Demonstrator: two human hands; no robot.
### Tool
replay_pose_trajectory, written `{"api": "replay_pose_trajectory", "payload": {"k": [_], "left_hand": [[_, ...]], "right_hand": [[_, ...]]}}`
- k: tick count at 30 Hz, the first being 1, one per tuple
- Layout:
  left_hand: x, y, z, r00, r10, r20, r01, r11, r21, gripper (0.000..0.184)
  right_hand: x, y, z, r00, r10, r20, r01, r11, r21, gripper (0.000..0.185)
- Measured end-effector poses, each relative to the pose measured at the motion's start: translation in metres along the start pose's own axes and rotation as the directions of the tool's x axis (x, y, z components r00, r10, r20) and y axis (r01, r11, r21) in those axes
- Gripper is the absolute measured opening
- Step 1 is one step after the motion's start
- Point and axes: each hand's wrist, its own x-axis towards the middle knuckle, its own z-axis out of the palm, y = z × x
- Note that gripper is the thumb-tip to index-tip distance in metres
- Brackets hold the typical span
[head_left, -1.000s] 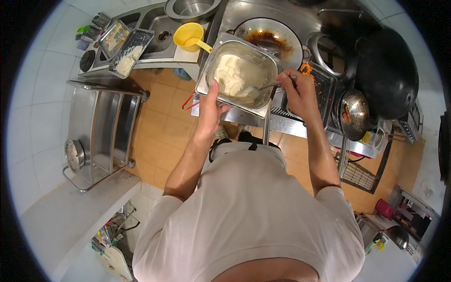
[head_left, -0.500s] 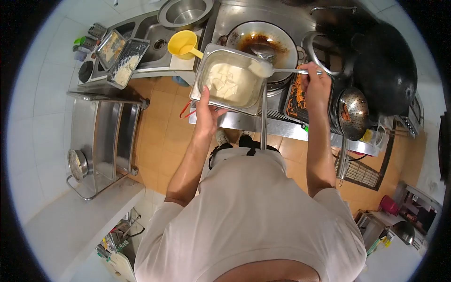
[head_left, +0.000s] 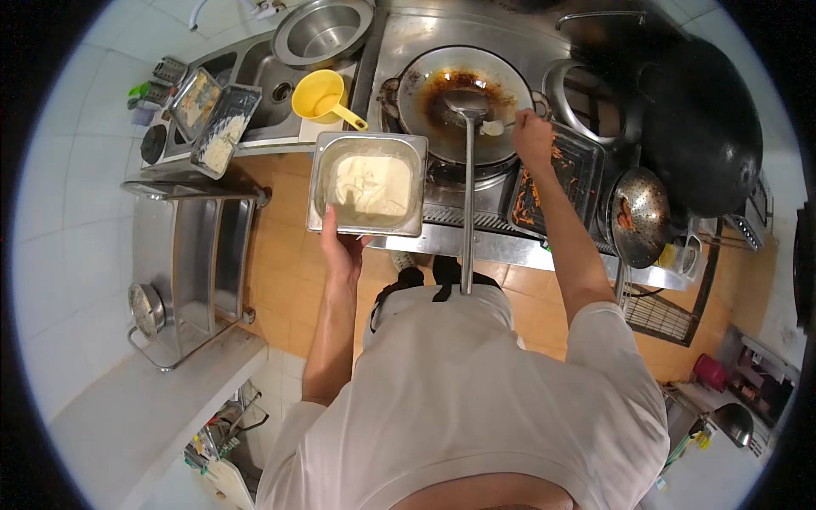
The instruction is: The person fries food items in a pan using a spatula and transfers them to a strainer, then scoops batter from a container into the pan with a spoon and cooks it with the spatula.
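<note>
A steel container (head_left: pixel 370 183) holding a pale creamy mass is gripped at its near side by my left hand (head_left: pixel 342 246). My right hand (head_left: pixel 533 136) is closed around the handle of a spoon (head_left: pixel 493 127), whose pale-coated end is over the right part of a wide wok (head_left: pixel 435 119). Brown oily residue lies in the wok. A long-handled ladle (head_left: pixel 468 195) rests with its bowl in the wok and its handle pointing toward my body.
A black tray (head_left: pixel 582 178) with orange shreds lies right of the wok, beside a perforated strainer (head_left: pixel 639 217) and a large black wok (head_left: pixel 701 127). A yellow dipper (head_left: pixel 320 96), metal basin (head_left: pixel 323 32) and sink (head_left: pixel 276 72) are at the left.
My left hand has moved left with the container, away from the wok. My right hand has moved the spoon from the container to over the wok, uncovering more of the black tray.
</note>
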Motion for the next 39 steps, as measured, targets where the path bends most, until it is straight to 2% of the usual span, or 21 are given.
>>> {"api": "replay_pose_trajectory", "payload": {"k": [1,5,11,14,17,20,23,25,27,28,31,33,34,36,39], "left_hand": [[-0.001,0.000,-0.003,1.000,0.003,-0.011,-0.003,1.000,-0.004,0.073],[-0.005,0.000,-0.011,0.999,-0.009,-0.044,0.009,1.000,0.000,0.073],[-0.011,0.001,-0.006,1.000,0.013,-0.016,-0.013,1.000,-0.008,0.069],[-0.012,0.001,-0.006,1.000,0.004,-0.017,-0.004,1.000,0.009,0.069],[-0.012,0.000,-0.009,1.000,-0.016,0.005,0.016,1.000,0.017,0.069],[-0.010,-0.004,-0.010,0.999,-0.024,0.024,0.024,0.999,0.029,0.069],[-0.009,-0.005,-0.006,0.999,-0.040,0.014,0.039,0.998,0.058,0.068],[-0.001,-0.012,-0.008,0.997,-0.076,0.024,0.073,0.994,0.084,0.068],[-0.003,-0.011,0.003,0.997,-0.067,0.045,0.065,0.997,0.037,0.066],[0.000,-0.013,0.006,0.995,-0.073,0.065,0.071,0.997,0.025,0.066],[0.000,-0.013,0.012,0.988,-0.097,0.121,0.095,0.995,0.021,0.066],[-0.006,-0.007,0.023,0.984,-0.087,0.153,0.087,0.996,0.010,0.067],[-0.007,-0.005,0.025,0.972,-0.112,0.204,0.100,0.992,0.072,0.071],[-0.019,0.005,0.038,0.974,-0.056,0.217,0.039,0.996,0.082,0.070],[-0.022,0.006,0.038,0.963,-0.009,0.269,-0.004,0.999,0.049,0.065]], "right_hand": [[0.001,-0.005,0.005,0.998,-0.044,0.046,0.047,0.997,-0.068,0.020],[0.001,-0.006,0.019,0.991,-0.019,0.133,0.028,0.998,-0.062,0.026],[0.001,-0.013,0.007,0.988,-0.091,0.122,0.095,0.995,-0.034,0.028],[0.002,-0.014,0.002,0.985,-0.071,0.160,0.086,0.992,-0.088,0.030],[0.004,-0.019,-0.011,0.997,-0.009,0.079,0.014,0.998,-0.060,0.030],[0.012,-0.010,-0.013,0.981,0.184,-0.060,-0.191,0.974,-0.126,0.024],[0.007,-0.001,-0.034,0.948,0.182,-0.262,-0.183,0.983,0.022,0.028],[-0.003,-0.021,-0.070,0.928,0.314,-0.200,-0.265,0.934,0.238,0.031],[-0.012,-0.036,-0.096,0.878,0.474,-0.068,-0.382,0.780,0.496,0.031],[-0.019,-0.052,-0.114,0.876,0.483,-0.009,-0.400,0.734,0.549,0.028],[-0.050,-0.082,-0.135,0.950,0.304,0.064,-0.250,0.628,0.736,0.024],[-0.071,-0.117,-0.141,0.975,0.211,0.063,-0.197,0.712,0.674,0.022],[-0.081,-0.133,-0.143,0.989,0.135,0.057,-0.139,0.736,0.662,0.018],[-0.091,-0.158,-0.156,0.994,-0.095,0.050,0.064,0.896,0.440,0.013],[-0.098,-0.171,-0.158,0.932,-0.360,-0.035,0.340,0.839,0.425,0.010]]}}
